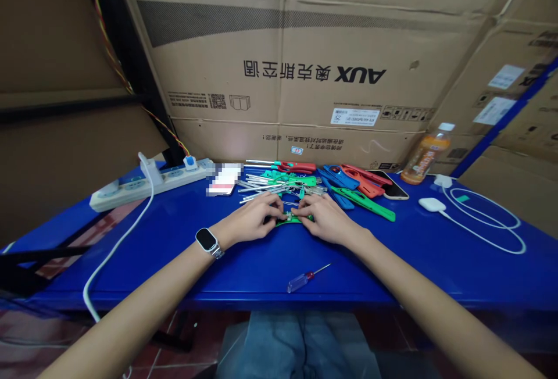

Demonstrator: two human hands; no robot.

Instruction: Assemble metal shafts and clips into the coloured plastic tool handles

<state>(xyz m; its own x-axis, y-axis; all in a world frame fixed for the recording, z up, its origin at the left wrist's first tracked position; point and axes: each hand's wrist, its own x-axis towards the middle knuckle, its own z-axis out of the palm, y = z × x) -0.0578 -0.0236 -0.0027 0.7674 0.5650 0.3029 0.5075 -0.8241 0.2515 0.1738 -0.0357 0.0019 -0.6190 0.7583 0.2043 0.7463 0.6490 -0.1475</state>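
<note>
Both my hands rest on the blue table (279, 257), fingers curled together around a small green plastic piece (291, 220) with a small metal part on it. My left hand (255, 217), with a smartwatch (207, 241) on its wrist, pinches the piece from the left. From the right, my right hand (323, 217) pinches the same piece. Just behind the hands lies a pile of metal rods and green parts (279, 184). A small screwdriver (305, 278) with a clear handle lies nearer to me on the table.
Red, blue and green plastic handles (357, 184) lie at the back right beside a phone (392, 188). An orange drink bottle (425, 158), a white charger with cable (479, 216), and a power strip (148, 181) stand around. Cardboard boxes (305, 59) wall the back.
</note>
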